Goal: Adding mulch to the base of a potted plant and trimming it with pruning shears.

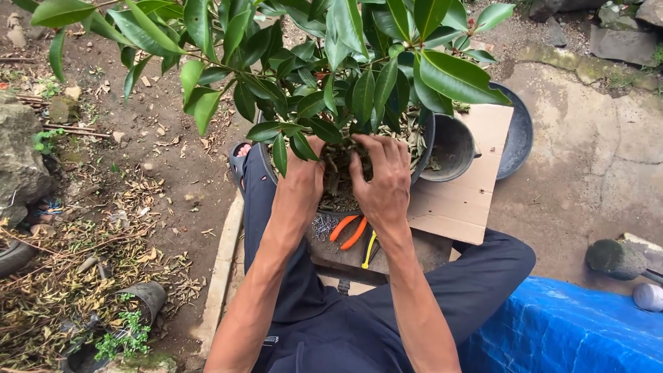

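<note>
A leafy green plant (331, 62) grows in a dark pot (427, 141) in front of me. Both hands reach into the pot at the plant's base. My left hand (304, 173) is partly hidden under the leaves and presses on the soil and roots beside the stem. My right hand (383, 179) has its fingers curled down into the root mass (338, 173). Whether either hand grips the stem or only the soil is unclear. Below the pot lie orange-handled pliers (349, 231) and a yellow-handled tool (371, 247).
A small empty dark pot (452, 148) and a wide black basin (519, 135) sit on a cardboard sheet (456, 204) to the right. A blue tarp (559, 324) lies lower right, a stone (615, 257) beside it. Dry leaves and a tipped pot (148, 298) lie left.
</note>
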